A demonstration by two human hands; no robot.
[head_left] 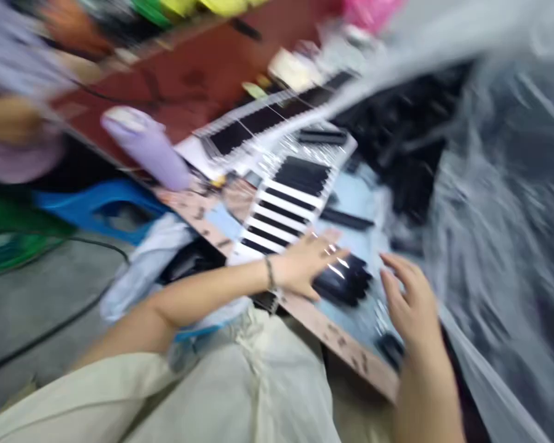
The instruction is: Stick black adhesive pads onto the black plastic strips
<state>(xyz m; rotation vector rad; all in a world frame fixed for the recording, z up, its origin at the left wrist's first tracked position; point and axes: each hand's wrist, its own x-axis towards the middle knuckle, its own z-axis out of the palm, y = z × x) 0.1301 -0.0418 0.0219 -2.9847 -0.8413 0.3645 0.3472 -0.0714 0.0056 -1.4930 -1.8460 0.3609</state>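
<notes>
Gap between left hand (309, 264) and right hand (410, 301) — black strips (341, 283) beneath, sheeting (493, 246) beyond

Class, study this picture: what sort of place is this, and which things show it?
Probably a small workshop doing hand assembly: white trays of black flat parts, a worn workbench, and a bare concrete floor.

Black oblong strips (342, 281) heaped loosely on pale blue sheet (353, 317).

Two hands (305, 264) (413, 301) are hovering at 4 o'clock around one black stack (341, 280), two white racks (277, 117) (286, 203) are lying toward 12 o'clock, one lilac bottle (145, 147) is lying at 10 o'clock, and one blue stool (101, 206) is standing at 9 o'clock.
</notes>
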